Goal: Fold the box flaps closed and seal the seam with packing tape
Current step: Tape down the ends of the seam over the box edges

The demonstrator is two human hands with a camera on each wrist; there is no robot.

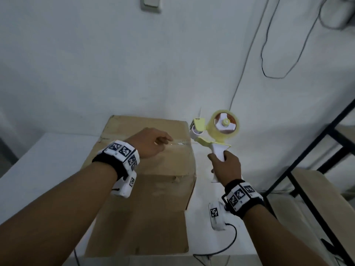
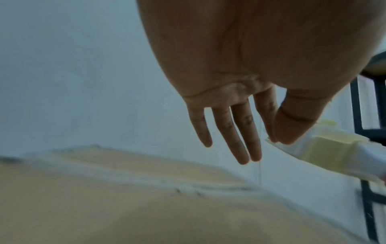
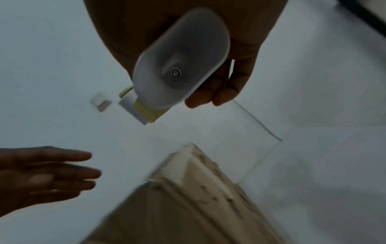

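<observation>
Cardboard box [image 1: 146, 169] lies on the white table [image 1: 38, 169] against the wall, its flaps already folded flat and a strip of clear tape [image 1: 180, 144] shining along the seam out to the right-hand edge. Over that seam, toward the left of the scene, the left hand [image 1: 151, 143] reaches across the lid with the forearm stretched forward and the palm turned down; the left wrist view shows its fingers [image 2: 240, 132] straight and slightly spread, holding nothing, and raised a little off the cardboard rather than pressed on it, though the head view alone leaves that gap hard to read. It looks placed to smooth the strip down or to steady the lid while the tape is parted. Just beyond the box's right edge the tape dispenser [image 1: 215, 129] stands in the air, yellow frame and roll uppermost and its nose close to the corner where the strip ends, which suits a tool at the finish of a pass. Whether tape runs from it to the box I cannot tell. Farthest right, the right hand [image 1: 225, 166] has its grip wrapped around the white handle from below, fingers curled round it in the right wrist view, wrist cocked upward so the cutter end tilts toward the box.
</observation>
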